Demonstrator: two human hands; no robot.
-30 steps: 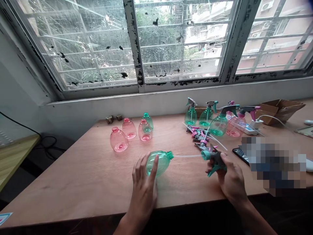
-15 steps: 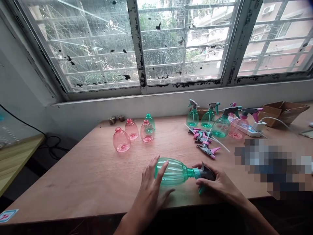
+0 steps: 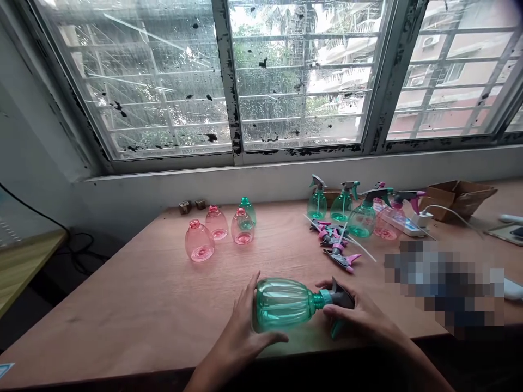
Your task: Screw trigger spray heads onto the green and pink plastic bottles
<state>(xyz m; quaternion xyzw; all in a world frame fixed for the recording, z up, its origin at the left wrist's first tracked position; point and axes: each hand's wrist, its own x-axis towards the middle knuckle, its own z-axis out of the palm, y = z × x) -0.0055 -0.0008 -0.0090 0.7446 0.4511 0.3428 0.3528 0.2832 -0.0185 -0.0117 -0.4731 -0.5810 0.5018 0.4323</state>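
A clear green spray bottle [image 3: 284, 302] lies on its side near the table's front edge, base to the left. My right hand [image 3: 362, 313] grips its dark grey spray head [image 3: 342, 296], thumb and fingers around it. A teal collar [image 3: 326, 297] joins the head to the bottle neck, and a green trigger [image 3: 336, 328] points down under my fingers. At the base end is my left hand [image 3: 245, 321], open, its fingers stretched and thumb spread below the bottle; the palm is at or very close to the base.
Pink bottles without heads [image 3: 199, 242] and a green one [image 3: 247, 206] stand at the back left. Loose grey-and-pink spray heads [image 3: 339, 256] lie right of centre, before several assembled spray bottles [image 3: 363, 220]. A power strip [image 3: 408, 226] and cardboard box [image 3: 460, 198] are farther right.
The left hand's fingers have come off the bottle's upper side and opened at its base. The bottle has turned slightly while the right hand keeps hold of the head. The view has shifted a little.
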